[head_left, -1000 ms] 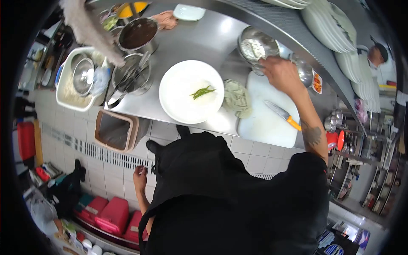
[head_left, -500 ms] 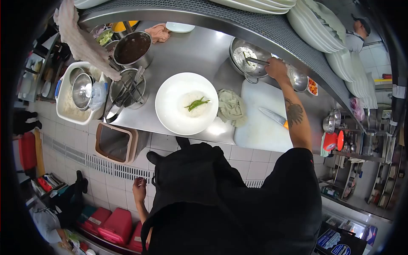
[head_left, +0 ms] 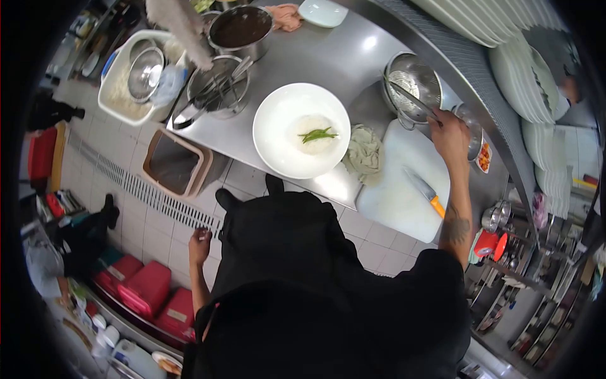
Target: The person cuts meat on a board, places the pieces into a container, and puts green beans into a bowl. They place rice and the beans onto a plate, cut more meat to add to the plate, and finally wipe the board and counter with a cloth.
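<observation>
My right hand (head_left: pixel 451 131) grips metal tongs (head_left: pixel 413 98), which reach over a steel bowl (head_left: pixel 435 79) with white stuff in it. My left hand (head_left: pixel 200 245) hangs low beside my body, fingers curled; whatever they may hold is too small to make out. Before me stands a wide white bowl (head_left: pixel 278 136) with green strips (head_left: pixel 317 134) on a pale mound inside. Right of it a crumpled cloth (head_left: pixel 364 151) lies by a white cutting board (head_left: pixel 391 189). On the board rests a knife (head_left: pixel 424 188) with an orange handle.
A pot of dark sauce (head_left: pixel 243 28) and a steel container of utensils (head_left: pixel 221 85) stand at the left. Beyond them is a white tub (head_left: pixel 110 95). A bin (head_left: pixel 173 164) stands on the floor below. Stacked plates (head_left: pixel 530 76) fill the shelf overhead. Another person (head_left: pixel 76 243) is at lower left.
The view has swung, so the counter appears tilted. My right hand has drawn the tongs back toward the near rim of the steel bowl. My left hand stays low.
</observation>
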`<state>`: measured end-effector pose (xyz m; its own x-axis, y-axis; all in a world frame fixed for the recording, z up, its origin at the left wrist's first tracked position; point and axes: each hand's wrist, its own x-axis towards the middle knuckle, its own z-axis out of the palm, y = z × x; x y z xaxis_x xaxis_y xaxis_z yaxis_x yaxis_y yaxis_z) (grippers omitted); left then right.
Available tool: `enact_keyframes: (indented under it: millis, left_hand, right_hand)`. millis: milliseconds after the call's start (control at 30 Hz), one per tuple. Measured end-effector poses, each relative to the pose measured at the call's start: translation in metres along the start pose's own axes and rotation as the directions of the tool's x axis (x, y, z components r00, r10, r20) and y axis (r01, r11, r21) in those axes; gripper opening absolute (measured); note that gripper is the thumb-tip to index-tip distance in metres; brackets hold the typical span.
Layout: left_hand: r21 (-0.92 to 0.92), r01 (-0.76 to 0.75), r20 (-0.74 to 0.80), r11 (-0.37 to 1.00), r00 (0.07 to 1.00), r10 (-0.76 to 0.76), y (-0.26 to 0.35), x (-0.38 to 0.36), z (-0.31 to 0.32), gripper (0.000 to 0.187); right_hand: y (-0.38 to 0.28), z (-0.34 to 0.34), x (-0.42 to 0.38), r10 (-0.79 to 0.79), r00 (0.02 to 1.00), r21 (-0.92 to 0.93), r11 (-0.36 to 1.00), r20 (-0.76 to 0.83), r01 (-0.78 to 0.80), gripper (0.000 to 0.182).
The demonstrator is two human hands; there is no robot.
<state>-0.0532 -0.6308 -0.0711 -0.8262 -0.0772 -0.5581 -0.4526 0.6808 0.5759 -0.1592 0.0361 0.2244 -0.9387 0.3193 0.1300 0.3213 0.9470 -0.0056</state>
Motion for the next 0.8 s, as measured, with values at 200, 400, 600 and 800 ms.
enact_keyframes:
  millis: [200, 400, 600, 800]
  left_hand:
    - [-0.003, -0.002, 0.023, 1.0, 1.0, 0.002, 0.025, 0.0, 0.003, 0.033]
    - [-0.011, 0.005, 0.029, 1.0, 1.0, -0.005, 0.032, -0.008, 0.0, 0.033]
    - [-0.021, 0.039, 0.034, 0.999, 0.999, -0.039, 0.004, -0.01, 0.009, 0.033]
    - [-0.037, 0.042, 0.01, 0.998, 0.999, -0.042, 0.01, -0.019, 0.012, 0.032]
  right_hand:
    - [-0.055, 0.0, -0.044, -0.341, 0.939, 0.171, 0.924, -0.043, 0.343, 0.025]
    - [-0.077, 0.03, -0.057, -0.519, 0.855, 0.18, 0.843, 0.018, 0.507, 0.02]
    - [-0.091, 0.044, -0.061, -0.471, 0.874, 0.193, 0.875, 0.119, 0.445, 0.02]
    - [-0.095, 0.041, -0.061, -0.447, 0.879, 0.194, 0.888, 0.165, 0.416, 0.022]
